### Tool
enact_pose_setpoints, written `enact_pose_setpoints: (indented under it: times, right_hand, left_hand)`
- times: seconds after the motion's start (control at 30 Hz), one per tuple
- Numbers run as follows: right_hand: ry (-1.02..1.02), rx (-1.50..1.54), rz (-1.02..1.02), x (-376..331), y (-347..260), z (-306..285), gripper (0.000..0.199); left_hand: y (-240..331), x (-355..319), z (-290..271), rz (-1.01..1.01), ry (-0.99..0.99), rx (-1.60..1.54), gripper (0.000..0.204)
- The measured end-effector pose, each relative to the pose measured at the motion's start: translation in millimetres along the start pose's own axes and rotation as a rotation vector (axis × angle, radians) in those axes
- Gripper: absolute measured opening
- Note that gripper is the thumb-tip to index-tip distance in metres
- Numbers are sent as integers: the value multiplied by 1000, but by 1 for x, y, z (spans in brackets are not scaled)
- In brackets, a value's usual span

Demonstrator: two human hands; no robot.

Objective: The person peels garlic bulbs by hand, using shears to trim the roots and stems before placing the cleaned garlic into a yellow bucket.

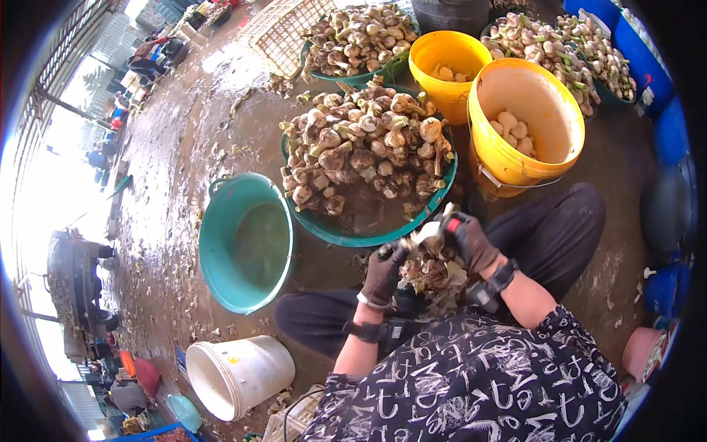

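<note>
My left hand (pixel 384 276), in a dark glove, is closed at one end of a pale, partly peeled garlic bulb (pixel 427 233), blurred by motion. My right hand (pixel 473 245), gloved too, is closed on a small red thing (pixel 454 224) at the bulb's other side; its kind is too blurred to tell. Below both hands, between my legs, lies a heap of loose garlic skins (pixel 434 274). Just beyond is a wide green tub (pixel 339 234) piled with soil-stained garlic bulbs (pixel 361 147) with stems.
Two yellow buckets (pixel 492 166) with a few pale bulbs inside stand at the far right. To the left are a teal basin (pixel 213 243) and a white bucket (pixel 258 372) on its side. More garlic tubs (pixel 361 40) and a crate (pixel 283 33) sit farther back on the wet floor.
</note>
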State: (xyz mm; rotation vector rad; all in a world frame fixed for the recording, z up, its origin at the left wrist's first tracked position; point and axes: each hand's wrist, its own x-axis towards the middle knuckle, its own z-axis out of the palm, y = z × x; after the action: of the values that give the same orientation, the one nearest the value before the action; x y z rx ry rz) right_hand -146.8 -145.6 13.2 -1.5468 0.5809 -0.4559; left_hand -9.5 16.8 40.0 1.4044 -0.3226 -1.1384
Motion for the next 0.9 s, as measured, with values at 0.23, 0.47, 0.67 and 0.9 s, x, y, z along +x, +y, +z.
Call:
enact_pose_setpoints:
  times: [0.23, 0.47, 0.67, 0.9]
  right_hand:
    - [46, 843, 416, 8, -2, -14, 22]
    - [-138, 774, 636, -3, -26, 4, 26]
    - [70, 607, 697, 6, 48, -8, 49]
    - [62, 454, 575, -1, 50, -9, 33]
  left_hand:
    - [1, -22, -3, 97, -465, 906, 33]
    - [-14, 28, 9, 215, -32, 60, 30]
    - [4, -5, 12, 16, -248, 28, 17]
    - [2, -9, -19, 188, -301, 1063, 40]
